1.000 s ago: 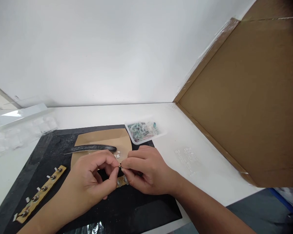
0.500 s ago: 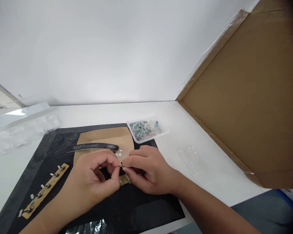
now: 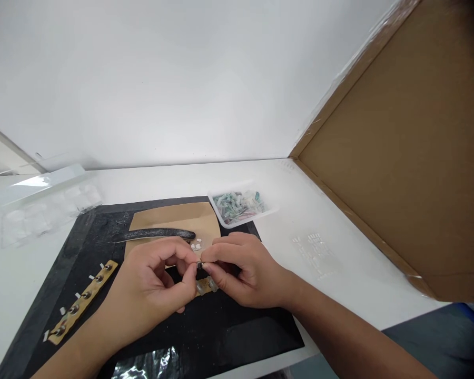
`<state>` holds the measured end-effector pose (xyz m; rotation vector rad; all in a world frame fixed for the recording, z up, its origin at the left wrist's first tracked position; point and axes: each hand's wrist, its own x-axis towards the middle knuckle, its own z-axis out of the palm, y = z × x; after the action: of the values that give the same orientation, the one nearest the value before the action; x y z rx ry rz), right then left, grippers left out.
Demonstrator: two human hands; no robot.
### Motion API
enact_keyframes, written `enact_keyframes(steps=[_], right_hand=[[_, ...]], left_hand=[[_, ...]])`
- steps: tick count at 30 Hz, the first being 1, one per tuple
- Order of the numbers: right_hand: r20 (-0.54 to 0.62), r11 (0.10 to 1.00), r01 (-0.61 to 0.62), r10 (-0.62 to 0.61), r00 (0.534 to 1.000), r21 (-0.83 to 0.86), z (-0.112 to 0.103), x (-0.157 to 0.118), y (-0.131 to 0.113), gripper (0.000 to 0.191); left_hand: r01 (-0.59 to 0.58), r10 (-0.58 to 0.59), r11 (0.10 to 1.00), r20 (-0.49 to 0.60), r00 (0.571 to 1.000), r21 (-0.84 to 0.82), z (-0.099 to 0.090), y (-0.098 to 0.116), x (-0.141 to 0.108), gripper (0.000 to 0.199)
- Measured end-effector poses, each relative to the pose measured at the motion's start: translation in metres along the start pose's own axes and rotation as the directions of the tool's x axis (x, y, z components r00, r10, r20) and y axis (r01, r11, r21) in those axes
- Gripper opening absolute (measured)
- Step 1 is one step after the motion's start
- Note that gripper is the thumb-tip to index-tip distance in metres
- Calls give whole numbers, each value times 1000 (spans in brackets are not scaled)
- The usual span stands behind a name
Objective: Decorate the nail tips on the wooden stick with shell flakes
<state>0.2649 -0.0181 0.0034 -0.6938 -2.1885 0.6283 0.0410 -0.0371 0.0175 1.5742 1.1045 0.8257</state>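
Note:
Between the fingertips of both hands is a tiny dark metallic piece [image 3: 199, 265], too small to make out well. My left hand [image 3: 158, 279] pinches it from the left, and my right hand [image 3: 247, 271] pinches it from the right. Just below the fingertips, partly hidden, lies a tan strip [image 3: 204, 287] with clear pieces on it. Behind the hands a dark curved nail file [image 3: 161, 233] rests on a brown sheet [image 3: 177, 212], with small white bits [image 3: 196, 245] near its right end.
A tan strip with several small upright holders [image 3: 82, 303] lies left on the black mat [image 3: 237, 337]. A white tray [image 3: 245, 217] of greenish pieces stands behind. Clear cases [image 3: 49, 208] are far left; clear tips [image 3: 312, 252] and a cardboard panel [image 3: 398, 158] are right.
The view has shifted slightly, so the table items appear a little to the right. Both hands keep their pinch, and the small dark piece between them shows more clearly.

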Motion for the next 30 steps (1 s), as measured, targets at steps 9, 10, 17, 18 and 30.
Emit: enact_keyframes(steps=[9, 10, 17, 18, 30], right_hand=[[-22, 1000, 16, -16, 1000, -27, -1, 1, 2, 14], [-29, 999, 24, -25, 999, -38, -1, 1, 2, 15], [-130, 1000, -21, 20, 991, -9, -3, 0, 2, 16], [-144, 1000, -28, 28, 989, -1, -3, 0, 1, 16], [-292, 988, -85, 44, 955, -129, 12, -3, 0, 15]], left_hand=[[19, -18, 998, 13, 1000, -60, -3, -1, 1, 17], [5, -4, 998, 15, 1000, -62, -4, 0, 2, 16], [-133, 131, 989, -41, 991, -60, -5, 2, 3, 15], [-131, 128, 989, -48, 991, -71, -4, 2, 3, 17], [-450, 472, 816, 29, 881, 364, 3, -4, -1, 50]])
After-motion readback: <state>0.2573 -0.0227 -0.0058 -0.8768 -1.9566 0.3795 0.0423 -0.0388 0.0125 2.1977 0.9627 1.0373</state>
